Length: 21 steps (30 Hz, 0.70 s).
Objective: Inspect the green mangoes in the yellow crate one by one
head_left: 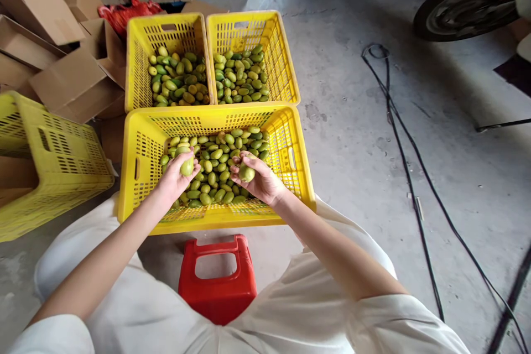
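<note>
Over the near yellow crate [215,221], my left hand [175,176] is closed around a pale green oval fruit [187,167]. A second green fruit [181,150] shows at its fingers; whether it is held too I cannot tell. My right hand [265,181] grips another green oval fruit [246,172] between thumb and fingers. Below both hands, many loose green and yellow-green oval fruits [227,197] lie in the crate. Parts of the pile are hidden behind my hands.
Two yellow crates, left [136,66] and right [284,66], hold more fruit behind the near one. Cardboard boxes [68,80] and a tilted yellow crate [74,149] stand left. A red stool [218,293] is between my legs. Black cable [409,177] and a wheel [468,5] are right.
</note>
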Tool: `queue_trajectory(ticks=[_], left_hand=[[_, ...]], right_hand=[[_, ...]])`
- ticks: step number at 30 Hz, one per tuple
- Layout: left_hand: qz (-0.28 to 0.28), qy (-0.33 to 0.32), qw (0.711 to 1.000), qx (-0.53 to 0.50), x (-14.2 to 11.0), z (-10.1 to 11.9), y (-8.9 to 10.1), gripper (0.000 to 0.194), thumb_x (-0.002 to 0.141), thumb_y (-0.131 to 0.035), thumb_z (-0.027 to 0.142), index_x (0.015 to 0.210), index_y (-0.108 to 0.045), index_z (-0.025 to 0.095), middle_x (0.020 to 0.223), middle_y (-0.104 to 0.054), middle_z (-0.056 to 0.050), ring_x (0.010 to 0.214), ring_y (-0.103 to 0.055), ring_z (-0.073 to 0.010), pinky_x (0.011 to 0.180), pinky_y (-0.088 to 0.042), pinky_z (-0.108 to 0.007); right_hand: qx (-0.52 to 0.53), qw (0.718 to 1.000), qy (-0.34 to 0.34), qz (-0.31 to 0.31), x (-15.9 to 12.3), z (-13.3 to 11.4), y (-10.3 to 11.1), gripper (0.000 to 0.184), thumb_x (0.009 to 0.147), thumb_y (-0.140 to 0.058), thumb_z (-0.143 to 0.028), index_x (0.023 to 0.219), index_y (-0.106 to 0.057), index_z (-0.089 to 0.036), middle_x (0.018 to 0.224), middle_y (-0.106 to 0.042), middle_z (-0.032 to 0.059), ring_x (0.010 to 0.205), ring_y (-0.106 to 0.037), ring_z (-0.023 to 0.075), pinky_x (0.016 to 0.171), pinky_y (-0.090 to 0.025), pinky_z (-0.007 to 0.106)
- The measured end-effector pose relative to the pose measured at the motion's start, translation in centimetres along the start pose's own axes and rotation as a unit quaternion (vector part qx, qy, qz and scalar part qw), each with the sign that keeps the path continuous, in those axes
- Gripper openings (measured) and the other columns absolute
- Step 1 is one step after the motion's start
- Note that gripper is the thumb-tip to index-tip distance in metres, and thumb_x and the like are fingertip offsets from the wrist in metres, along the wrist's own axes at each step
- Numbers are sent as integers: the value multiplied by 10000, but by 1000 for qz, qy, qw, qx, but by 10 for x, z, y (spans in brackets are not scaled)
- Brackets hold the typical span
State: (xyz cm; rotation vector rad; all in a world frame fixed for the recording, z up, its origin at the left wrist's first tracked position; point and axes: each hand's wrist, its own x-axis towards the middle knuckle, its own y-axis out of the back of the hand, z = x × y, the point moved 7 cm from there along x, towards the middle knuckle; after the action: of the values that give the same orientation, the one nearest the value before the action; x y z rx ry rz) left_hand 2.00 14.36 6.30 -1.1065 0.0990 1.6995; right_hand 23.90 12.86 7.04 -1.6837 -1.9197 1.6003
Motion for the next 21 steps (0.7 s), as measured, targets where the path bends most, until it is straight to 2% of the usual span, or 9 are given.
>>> queue_trajectory(ticks=[3, 5, 9, 11, 13, 15, 17, 19, 21], left_hand=[[5, 1, 1000, 13, -4, -1, -2, 373, 745, -939, 74, 997, -700, 208, 918, -752, 23, 849, -762, -111, 790, -641, -193], [-4, 12, 1000, 22, -7, -1, -7, 366, 756, -933, 65, 992, -690, 204, 921, -764, 15, 803, -755, -104, 717, -606, -173], [-33, 38, 999, 13, -14, 0, -18, 273, 856, -918, 160, 985, -682, 204, 822, -696, 28, 601, -615, -76, 500, -438, -155], [-37, 43, 998, -4, -15, 1, -20, 170, 945, -844, 258, 1034, -710, 202, 857, -727, -10, 652, -677, -118, 535, -515, -186], [-33, 39, 998, -19, -14, 0, -18, 169, 999, -748, 302, 1132, -748, 197, 954, -791, -65, 804, -783, -187, 676, -654, -257], [-32, 28, 999, -21, -12, 0, -16, 242, 1012, -706, 294, 1229, -762, 205, 1080, -839, -103, 996, -844, -247, 850, -725, -340], [-38, 16, 999, -11, -9, -2, -13, 272, 1011, -740, 280, 1276, -759, 222, 1163, -856, -110, 1125, -857, -276, 941, -729, -372], [-50, 11, 999, -1, -6, -3, -12, 292, 986, -825, 268, 1267, -758, 222, 1171, -857, -103, 1112, -859, -263, 929, -716, -344], [-60, 12, 998, 4, -6, -4, -12, 309, 925, -919, 255, 1180, -750, 213, 1080, -837, -73, 957, -835, -210, 830, -686, -283]], right_hand=[[8, 1000, -1, 3, -1, -1, -1, 492, 811, -1052, -207, 931, -578, -267, 794, -650, -80, 669, -600, 109, 683, -603, 241], [12, 1000, -5, -1, 0, -2, -1, 503, 884, -1041, -255, 891, -538, -265, 712, -561, -100, 600, -531, 93, 643, -560, 219], [19, 999, -18, -20, 1, -4, 0, 539, 1063, -904, -554, 831, -513, -265, 605, -440, -106, 472, -380, 87, 517, -454, 213], [31, 999, -14, -20, 1, -7, 2, 524, 1082, -831, -658, 858, -565, -265, 622, -501, -81, 492, -446, 109, 521, -491, 233], [49, 999, -5, -18, 1, -9, 3, 449, 1068, -809, -659, 940, -646, -261, 730, -652, -33, 615, -616, 150, 611, -607, 275], [62, 998, 2, -24, 1, -9, 2, 333, 1045, -804, -577, 1052, -706, -258, 897, -780, 17, 817, -759, 206, 762, -712, 354], [62, 997, 7, -37, 1, -9, 0, 244, 1010, -788, -453, 1154, -732, -264, 1029, -839, 43, 1002, -821, 258, 904, -758, 451], [55, 998, 12, -41, 2, -8, -1, 272, 976, -768, -348, 1235, -736, -273, 1138, -865, 58, 1125, -834, 289, 998, -763, 520], [46, 998, 11, -31, 3, -7, -1, 302, 974, -774, -297, 1273, -736, -272, 1213, -867, 70, 1169, -833, 285, 1026, -761, 508]])
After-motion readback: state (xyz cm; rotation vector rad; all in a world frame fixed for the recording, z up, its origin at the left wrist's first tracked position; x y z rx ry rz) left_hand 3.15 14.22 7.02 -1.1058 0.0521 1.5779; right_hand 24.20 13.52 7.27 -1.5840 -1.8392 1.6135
